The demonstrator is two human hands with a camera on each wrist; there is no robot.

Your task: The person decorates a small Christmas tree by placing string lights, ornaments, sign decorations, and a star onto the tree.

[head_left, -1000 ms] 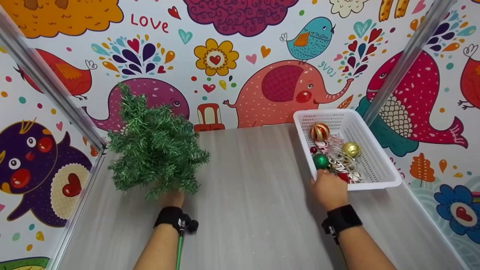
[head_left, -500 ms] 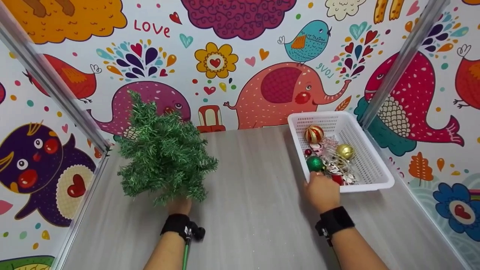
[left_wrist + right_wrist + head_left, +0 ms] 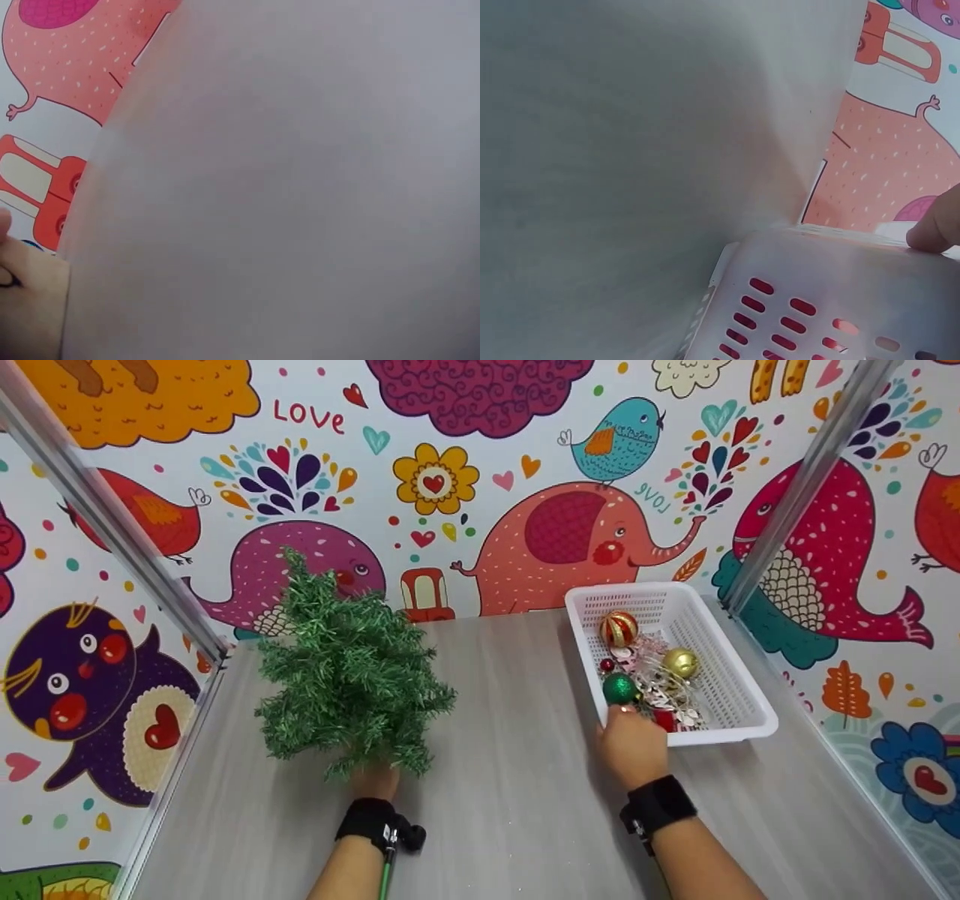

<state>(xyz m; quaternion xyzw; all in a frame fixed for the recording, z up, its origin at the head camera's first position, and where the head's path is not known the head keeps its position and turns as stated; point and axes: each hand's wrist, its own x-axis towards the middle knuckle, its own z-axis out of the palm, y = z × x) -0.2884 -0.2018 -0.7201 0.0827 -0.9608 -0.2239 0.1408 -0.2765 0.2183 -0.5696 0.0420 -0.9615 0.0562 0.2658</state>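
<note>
A small green artificial Christmas tree [image 3: 349, 679] stands on the left of the table in the head view. My left hand [image 3: 377, 781] holds it low down, fingers mostly hidden under the branches. In the left wrist view a fingertip [image 3: 4, 223] shows above a pale beige block [image 3: 34, 304], seemingly the tree's base. On the right, my right hand [image 3: 634, 744] grips the near left corner of a white plastic basket [image 3: 739, 679]. In the right wrist view a digit [image 3: 935, 225] bends over the basket's rim. Inside lie a green bauble [image 3: 620, 688], a gold bauble [image 3: 679, 663] and a red-and-gold striped bauble [image 3: 619, 629].
Silvery and pink small ornaments [image 3: 660, 682] lie among the baubles. The grey table [image 3: 510, 750] extends between tree and basket. Cartoon-printed walls [image 3: 502, 457] enclose the back and sides, with metal posts [image 3: 810, 495] at the corners.
The tree has slid to the right with my left hand. The basket has shifted left with my right hand, so the two stand closer together.
</note>
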